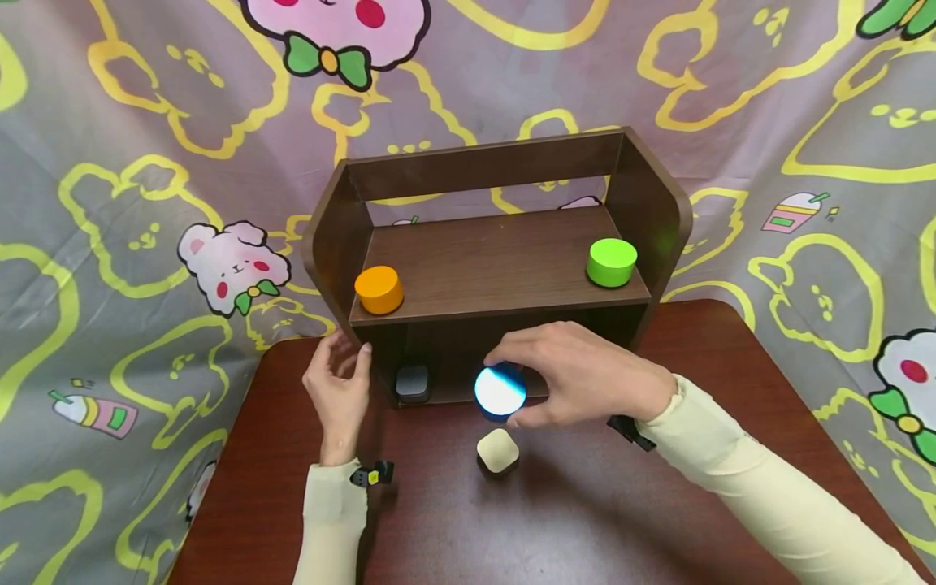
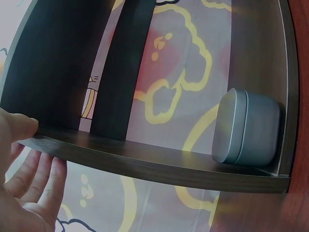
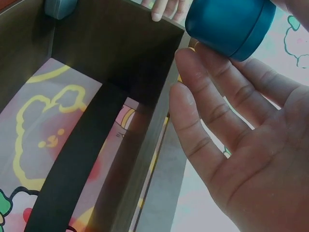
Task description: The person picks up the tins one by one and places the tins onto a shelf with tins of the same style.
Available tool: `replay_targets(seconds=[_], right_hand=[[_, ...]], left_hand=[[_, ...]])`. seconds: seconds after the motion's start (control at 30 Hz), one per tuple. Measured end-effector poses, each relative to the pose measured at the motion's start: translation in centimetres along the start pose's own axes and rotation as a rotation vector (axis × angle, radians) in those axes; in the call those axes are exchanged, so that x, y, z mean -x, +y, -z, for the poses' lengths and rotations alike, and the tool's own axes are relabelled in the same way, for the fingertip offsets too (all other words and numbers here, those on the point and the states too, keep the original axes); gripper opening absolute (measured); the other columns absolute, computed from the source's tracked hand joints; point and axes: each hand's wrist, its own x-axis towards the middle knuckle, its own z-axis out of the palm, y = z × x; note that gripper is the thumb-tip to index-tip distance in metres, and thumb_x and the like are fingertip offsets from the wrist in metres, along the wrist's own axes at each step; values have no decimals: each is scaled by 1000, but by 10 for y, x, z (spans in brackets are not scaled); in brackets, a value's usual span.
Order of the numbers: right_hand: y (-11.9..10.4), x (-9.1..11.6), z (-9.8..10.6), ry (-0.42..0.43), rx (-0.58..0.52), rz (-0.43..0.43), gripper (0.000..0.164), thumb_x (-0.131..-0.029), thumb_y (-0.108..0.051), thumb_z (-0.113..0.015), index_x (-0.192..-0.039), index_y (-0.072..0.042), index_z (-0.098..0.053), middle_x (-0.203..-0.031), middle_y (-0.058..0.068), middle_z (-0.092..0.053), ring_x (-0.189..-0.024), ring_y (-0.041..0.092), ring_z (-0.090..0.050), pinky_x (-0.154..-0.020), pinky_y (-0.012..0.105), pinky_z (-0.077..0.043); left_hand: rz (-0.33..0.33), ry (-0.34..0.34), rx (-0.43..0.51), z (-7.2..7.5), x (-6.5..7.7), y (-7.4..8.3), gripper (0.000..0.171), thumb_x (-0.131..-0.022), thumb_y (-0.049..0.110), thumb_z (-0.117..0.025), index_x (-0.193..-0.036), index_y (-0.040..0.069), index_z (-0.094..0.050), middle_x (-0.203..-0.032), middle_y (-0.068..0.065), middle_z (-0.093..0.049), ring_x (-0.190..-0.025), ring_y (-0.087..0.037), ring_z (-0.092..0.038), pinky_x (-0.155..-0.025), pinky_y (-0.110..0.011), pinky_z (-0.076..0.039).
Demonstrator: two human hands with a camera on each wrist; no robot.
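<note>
A cartoon-patterned cloth (image 1: 44,195) hangs behind a reddish-brown table (image 1: 585,512). Near the frame's centre, the person's right hand (image 1: 585,370) grasps a round blue tin (image 1: 500,392) between thumb and fingers, before the lower opening of a brown shelf (image 1: 490,260). Left of centre, the left hand (image 1: 340,382) pinches the shelf's side panel. A cream tin (image 1: 498,452) sits lower in the frame, on the table; a grey tin (image 1: 413,383) stands in the lower compartment's left corner. Higher up, the top board bears an orange tin (image 1: 379,290) at left, a green tin (image 1: 612,262) at right.
</note>
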Motion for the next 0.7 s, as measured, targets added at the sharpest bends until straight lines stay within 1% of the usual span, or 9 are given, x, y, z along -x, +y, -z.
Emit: replay_targets(seconds=[0.1, 0.23, 0.4, 0.5, 0.6, 0.7], right_hand=[[0, -1, 3, -4, 10, -8, 55, -77, -42, -89, -123, -18, -71, -112, -14, -71, -96, 3, -68, -84, 30, -59], [0, -4, 8, -8, 8, -16, 57, -76, -42, -89, -124, -18, -71, -114, -13, -71, -99, 4, -68, -87, 32, -60], [1, -7, 14, -20, 2, -31, 59, -77, -44, -89, -126, -18, -70, -116, -12, -72, -100, 5, -69, -89, 33, -60], [2, -8, 18, -25, -3, -40, 60, -77, -44, -90, -126, -17, -70, -117, -11, -72, -100, 6, -69, -89, 33, -60], [4, -9, 24, -13, -3, -36, 60, -76, -43, -90, -126, -17, -70, -118, -10, -73, -100, 7, -70, -89, 34, -60], [5, -10, 29, 4, 4, -29, 60, -76, -43, -90, -126, -16, -70, -117, -9, -73, -99, 8, -70, -88, 35, -60]], left_hand=[[1, -3, -3, 0, -1, -10, 33, -88, -6, -77, -120, -6, -70, -110, -25, -74, -94, -7, -67, -85, -15, -61], [2, -7, 0, 1, -1, -13, 33, -88, -4, -78, -120, -4, -71, -111, -23, -74, -95, -5, -67, -85, -15, -61], [8, -6, 3, 1, -1, -12, 33, -88, -4, -78, -120, -3, -71, -110, -22, -74, -94, -6, -67, -84, -15, -61], [12, -1, 6, 1, 0, -7, 33, -87, -6, -77, -119, -5, -70, -109, -25, -73, -94, -8, -67, -84, -13, -61], [17, 1, 26, 1, 1, 7, 32, -87, -8, -76, -118, -8, -70, -109, -29, -72, -93, -11, -67, -82, -10, -59], [15, -1, 30, 0, 1, 19, 32, -88, -8, -75, -119, -10, -69, -108, -30, -72, -92, -10, -66, -81, -7, -57]])
